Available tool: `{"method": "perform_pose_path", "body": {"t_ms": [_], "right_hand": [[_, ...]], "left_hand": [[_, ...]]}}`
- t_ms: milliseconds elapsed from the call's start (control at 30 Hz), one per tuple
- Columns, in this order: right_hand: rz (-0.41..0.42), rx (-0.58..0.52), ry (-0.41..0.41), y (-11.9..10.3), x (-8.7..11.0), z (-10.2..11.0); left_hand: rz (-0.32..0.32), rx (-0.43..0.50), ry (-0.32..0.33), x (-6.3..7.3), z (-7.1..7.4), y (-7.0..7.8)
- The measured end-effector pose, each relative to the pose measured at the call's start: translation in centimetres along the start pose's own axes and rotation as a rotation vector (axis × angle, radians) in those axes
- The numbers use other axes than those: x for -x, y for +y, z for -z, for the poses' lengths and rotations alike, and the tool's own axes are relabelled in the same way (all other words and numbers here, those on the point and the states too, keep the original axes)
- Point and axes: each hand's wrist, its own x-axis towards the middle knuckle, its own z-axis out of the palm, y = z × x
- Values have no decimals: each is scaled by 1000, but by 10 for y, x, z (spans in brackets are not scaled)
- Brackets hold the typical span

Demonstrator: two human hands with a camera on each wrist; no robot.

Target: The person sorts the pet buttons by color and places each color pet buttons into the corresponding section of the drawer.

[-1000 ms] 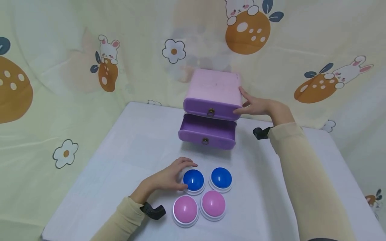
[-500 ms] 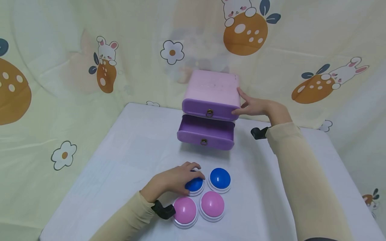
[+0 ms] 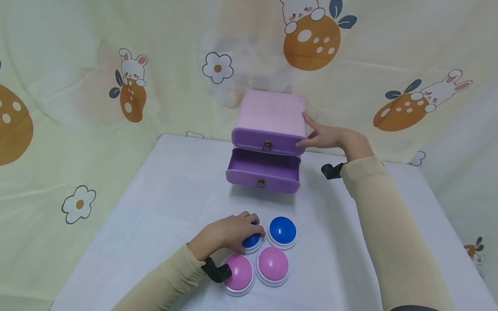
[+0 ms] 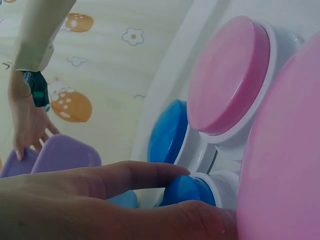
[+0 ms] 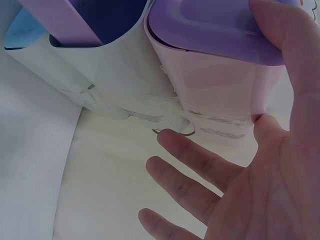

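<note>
Evidently, left hand (image 3: 234,233) grips blue dome (image 3: 251,242) | likely light, rigid, slick; best held by white rim (image 3: 254,249) | right hand (image 3: 328,137), splayed, touches pink cabinet (image 3: 272,110)

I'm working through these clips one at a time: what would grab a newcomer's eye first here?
Probably the pink and purple drawer unit at the back of the white table, with an open purple drawer and the right hand touching its right side. Next, the glossy domes nearer the camera: two pink domes in front, two blue domes behind, the left one gripped by the left hand.
</note>
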Motion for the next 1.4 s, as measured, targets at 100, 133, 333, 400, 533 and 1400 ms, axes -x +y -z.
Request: {"method": "perform_pose_path", "body": {"t_ms": [100, 133, 333, 400, 533, 1400], "right_hand": [[-4, 1, -2, 2, 0, 1], [-6, 2, -1, 2, 0, 1], [11, -9, -2, 3, 1, 1], [18, -13, -1, 3, 2, 1], [16, -13, 5, 6, 2, 1], [16, 16, 12, 4, 3, 1]], "left_hand": [[0, 1, -3, 0, 1, 1], [-1, 1, -3, 0, 2, 1], [0, -3, 8, 3, 8, 1], [5, -11, 15, 4, 12, 0], [10, -34, 31, 6, 19, -2], [-9, -117, 316, 35, 110, -10]]}}
